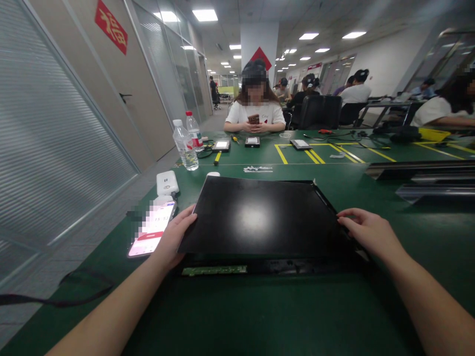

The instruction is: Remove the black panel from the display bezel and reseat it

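Observation:
A large black flat panel lies on the green table in front of me, with a thin green circuit strip along its near edge. My left hand grips the panel's left edge, thumb on top and fingers curled beneath. My right hand rests on the right edge, fingers curved over the rim. Beneath the panel a black frame shows at the far right corner.
A lit phone and a white power bank lie left of the panel. Two water bottles stand beyond. A person sits opposite holding a phone, with small devices and screwdrivers nearby. Metal strips lie at right.

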The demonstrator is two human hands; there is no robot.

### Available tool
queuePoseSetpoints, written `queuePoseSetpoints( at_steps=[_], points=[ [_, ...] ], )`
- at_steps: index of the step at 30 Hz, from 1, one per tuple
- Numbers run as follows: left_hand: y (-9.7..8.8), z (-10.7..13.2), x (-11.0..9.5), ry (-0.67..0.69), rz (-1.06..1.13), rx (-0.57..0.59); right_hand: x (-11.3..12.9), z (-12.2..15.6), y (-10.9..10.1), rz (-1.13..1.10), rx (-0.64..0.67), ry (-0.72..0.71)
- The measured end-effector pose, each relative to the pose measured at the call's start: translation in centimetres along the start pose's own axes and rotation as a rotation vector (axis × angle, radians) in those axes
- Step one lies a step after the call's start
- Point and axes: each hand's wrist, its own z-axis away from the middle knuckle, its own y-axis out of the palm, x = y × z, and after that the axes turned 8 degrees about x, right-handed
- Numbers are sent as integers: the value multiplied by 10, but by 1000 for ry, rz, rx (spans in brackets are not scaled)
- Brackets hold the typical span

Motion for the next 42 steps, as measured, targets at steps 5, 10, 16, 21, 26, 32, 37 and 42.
queuePoseSetpoints(
  at_steps=[5,10,16,21,26,32,37,42],
  points=[
    [0,1,-1,2,36,8,1,1,0,-7,2,0],
    [2,2,-1,4,61,16,0,1,1,-14,-10,-28],
    [2,1,0,26,58,37,0,1,2,16,-3,-7],
    [0,1,-1,16,53,50,-3,1,3,36,-34,-54],
    [2,1,-2,-15,45,35,-2,0,2,40,-30,-46],
    [1,1,0,6,48,45,-1,0,0,24,4,-22],
    [0,1,1,7,42,28,1,-1,-3,-12,19,33],
    [4,3,-2,6,48,-1,2,0,-4,-89,19,49]
  ],
)
